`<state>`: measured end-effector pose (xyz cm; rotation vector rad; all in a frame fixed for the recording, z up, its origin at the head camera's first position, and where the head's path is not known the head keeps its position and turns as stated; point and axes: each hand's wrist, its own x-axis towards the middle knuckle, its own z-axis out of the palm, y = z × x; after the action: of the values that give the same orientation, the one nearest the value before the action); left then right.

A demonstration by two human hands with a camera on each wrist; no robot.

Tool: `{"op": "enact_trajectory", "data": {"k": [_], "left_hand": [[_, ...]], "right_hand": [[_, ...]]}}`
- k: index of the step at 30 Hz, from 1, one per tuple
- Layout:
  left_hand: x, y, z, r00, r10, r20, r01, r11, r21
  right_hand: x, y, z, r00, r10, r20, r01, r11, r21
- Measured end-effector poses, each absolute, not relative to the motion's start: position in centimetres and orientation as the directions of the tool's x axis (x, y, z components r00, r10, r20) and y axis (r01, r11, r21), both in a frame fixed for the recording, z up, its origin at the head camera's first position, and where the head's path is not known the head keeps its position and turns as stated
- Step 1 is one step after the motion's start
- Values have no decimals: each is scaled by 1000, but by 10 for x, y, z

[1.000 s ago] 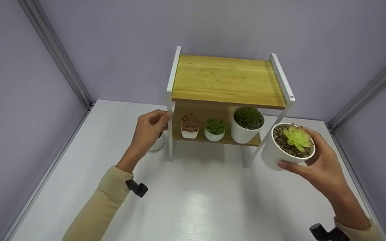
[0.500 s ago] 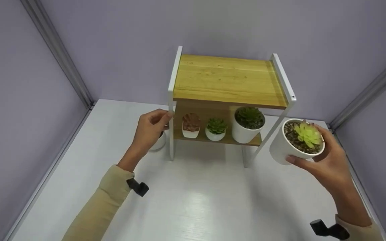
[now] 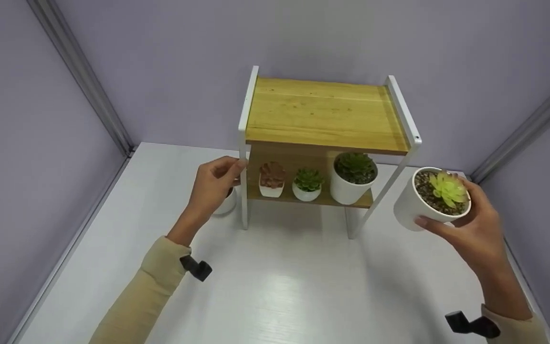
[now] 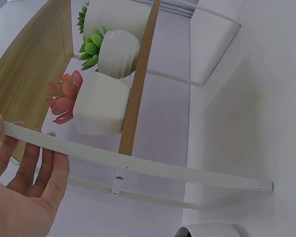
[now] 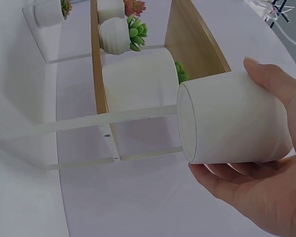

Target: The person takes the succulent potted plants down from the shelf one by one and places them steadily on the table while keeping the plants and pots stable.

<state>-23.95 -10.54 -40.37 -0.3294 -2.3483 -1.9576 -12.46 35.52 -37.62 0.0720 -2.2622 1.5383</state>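
Note:
My right hand (image 3: 480, 229) grips a white potted succulent (image 3: 406, 205) with light green leaves and pebbles, tilted and held off to the right of the shelf. In the right wrist view the pot (image 5: 232, 118) shows its base and side, thumb and fingers around it. My left hand (image 3: 214, 184) pinches the white left front post (image 3: 244, 212) of a two-tier wooden shelf (image 3: 327, 112); in the left wrist view thumb and fingers lie on either side of that post. On the lower tier sit a reddish succulent (image 3: 272, 179), a small green succulent (image 3: 307, 183) and a larger potted succulent (image 3: 349, 188).
Another white pot (image 3: 227, 204) stands on the white table (image 3: 275, 286) left of the shelf, partly hidden by my left hand. Pale walls (image 3: 322, 38) rise behind and at both sides. Cables (image 5: 278, 12) show at the upper right of the right wrist view.
My right hand has carried the potted succulent to the right and slightly upward in the view, farther from the shelf's right post. My left hand stays at the left post.

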Motion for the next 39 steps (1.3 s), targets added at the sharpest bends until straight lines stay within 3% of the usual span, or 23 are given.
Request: {"op": "enact_trajectory", "data": {"k": [8, 24, 39], "left_hand": [[-239, -105, -403, -971, 131, 200, 219, 147, 965], [-240, -105, -405, -973, 120, 195, 211, 135, 968], [-240, -105, -404, -976, 122, 179, 194, 123, 973]], "right_hand": [[-131, 360, -383, -915, 207, 347, -185, 551, -814], [-150, 369, -395, -919, 276, 280, -89, 547, -832], [-165, 371, -417, -920, 278, 277, -84, 549, -831]]}}
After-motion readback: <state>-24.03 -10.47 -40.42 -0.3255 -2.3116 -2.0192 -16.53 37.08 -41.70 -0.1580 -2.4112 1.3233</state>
